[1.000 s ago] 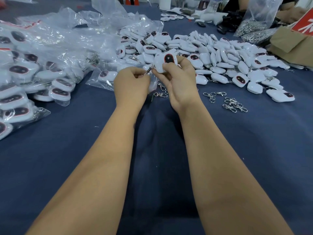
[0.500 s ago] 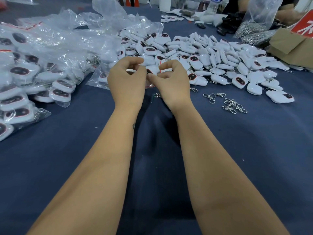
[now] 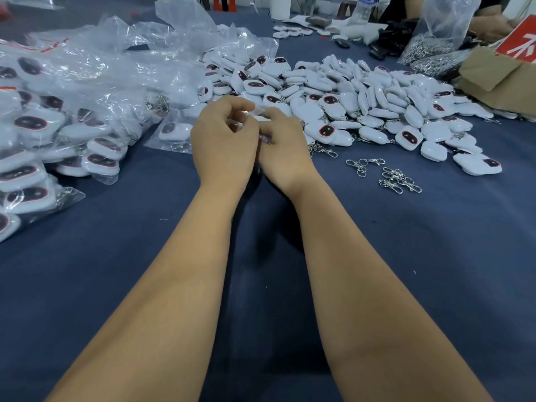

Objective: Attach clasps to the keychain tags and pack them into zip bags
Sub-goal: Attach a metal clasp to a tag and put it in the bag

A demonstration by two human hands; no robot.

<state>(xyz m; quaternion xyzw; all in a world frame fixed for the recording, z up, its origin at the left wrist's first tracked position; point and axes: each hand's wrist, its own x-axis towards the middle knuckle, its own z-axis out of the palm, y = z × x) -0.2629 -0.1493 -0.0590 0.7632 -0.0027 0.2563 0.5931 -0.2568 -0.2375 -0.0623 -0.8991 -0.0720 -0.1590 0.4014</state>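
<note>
Head view, only one camera here. Both forearms run up from the bottom of the frame and meet just above the middle, wrists nearly side by side. The left hand shows its back to the camera, knuckles up, fingers curled forward and thumb tucked toward the right hand. The right hand sits touching it, fingers curled down and in the same way. Between the two sets of fingertips there's a bit of clear crinkly plastic, looks like a zip bag, and both hands seem to be pinching it. The spot is blurry though, so I can't tell if a tag is inside it or exactly how each finger sits.

The loose keychain tags are heaped right behind the hands, spreading toward the upper right of the frame, white with dark oval faces edged in red. A few loose metal clasps lie on the blue tabletop right of the right wrist, apart from the heap. One bagged tag lies flat just left of the left hand. The whole left side is a big pile of packed bags, with empty clear bags bunched up behind it at the upper middle. Upper right corner has a brown cardboard box and a plastic bag full of clasps.
</note>
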